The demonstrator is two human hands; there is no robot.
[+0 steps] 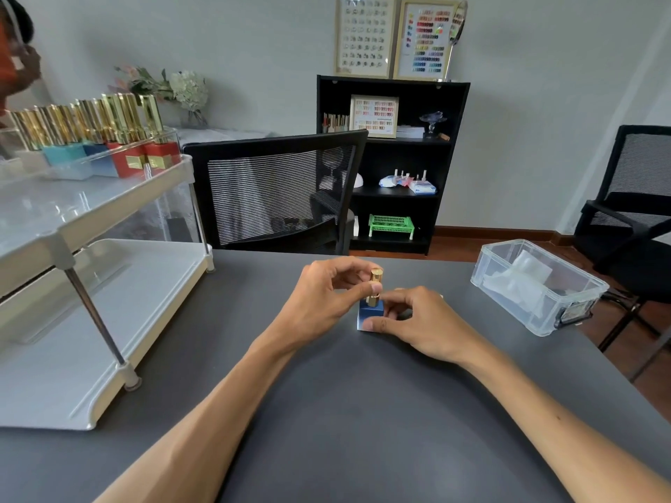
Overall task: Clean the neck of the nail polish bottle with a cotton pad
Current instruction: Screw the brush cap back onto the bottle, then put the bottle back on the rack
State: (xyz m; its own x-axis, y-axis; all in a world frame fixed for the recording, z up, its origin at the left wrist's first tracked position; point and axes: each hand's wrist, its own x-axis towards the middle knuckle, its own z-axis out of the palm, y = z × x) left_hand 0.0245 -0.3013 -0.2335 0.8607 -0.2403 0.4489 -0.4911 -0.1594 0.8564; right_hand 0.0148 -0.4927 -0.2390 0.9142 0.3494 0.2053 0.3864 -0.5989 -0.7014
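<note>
A nail polish bottle with a square blue base (370,314) and a tall gold cap (376,281) stands upright on the dark grey table (326,412), a little beyond its middle. My left hand (323,303) pinches the gold cap from the left with thumb and fingertips. My right hand (421,321) grips the blue base from the right, thumb on its front face. No cotton pad shows in either hand. A clear plastic box (537,285) at the right holds a bag of white pads.
A white two-tier rack (90,285) stands at the left, with a row of gold-capped polish bottles (109,139) on top. Black mesh chairs sit behind the table (276,190) and at the right (631,212). A black shelf unit (392,161) stands against the wall.
</note>
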